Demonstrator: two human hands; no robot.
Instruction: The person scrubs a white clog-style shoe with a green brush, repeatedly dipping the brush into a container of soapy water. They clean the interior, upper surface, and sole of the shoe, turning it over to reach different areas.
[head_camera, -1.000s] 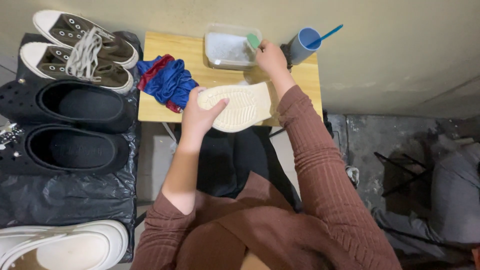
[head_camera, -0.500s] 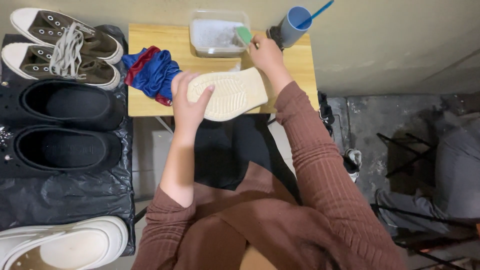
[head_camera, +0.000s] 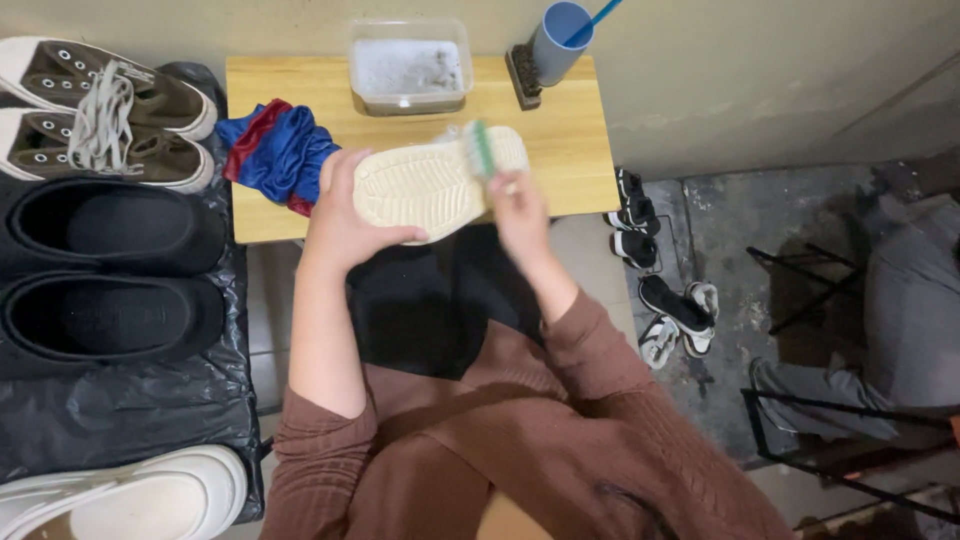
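My left hand (head_camera: 345, 225) grips a cream clog (head_camera: 425, 185) turned sole up over the near edge of a small wooden table (head_camera: 560, 130). My right hand (head_camera: 520, 215) holds a green brush (head_camera: 482, 150) pressed bristles-down against the heel end of the sole. Both arms wear brown ribbed sleeves. A clear tub of soapy water (head_camera: 410, 70) stands at the back of the table.
A blue and red cloth (head_camera: 270, 150) lies at the table's left. A blue cup (head_camera: 558, 40) and a dark brush (head_camera: 522, 75) stand at the back. Brown sneakers (head_camera: 100, 110), black clogs (head_camera: 110, 270) and a white clog (head_camera: 120, 495) rest on black plastic. Small shoes (head_camera: 660, 300) lie on the floor.
My right hand lifted the green brush out of the tub and brought it down onto the clog's sole. The clog shifted slightly left with my left hand.
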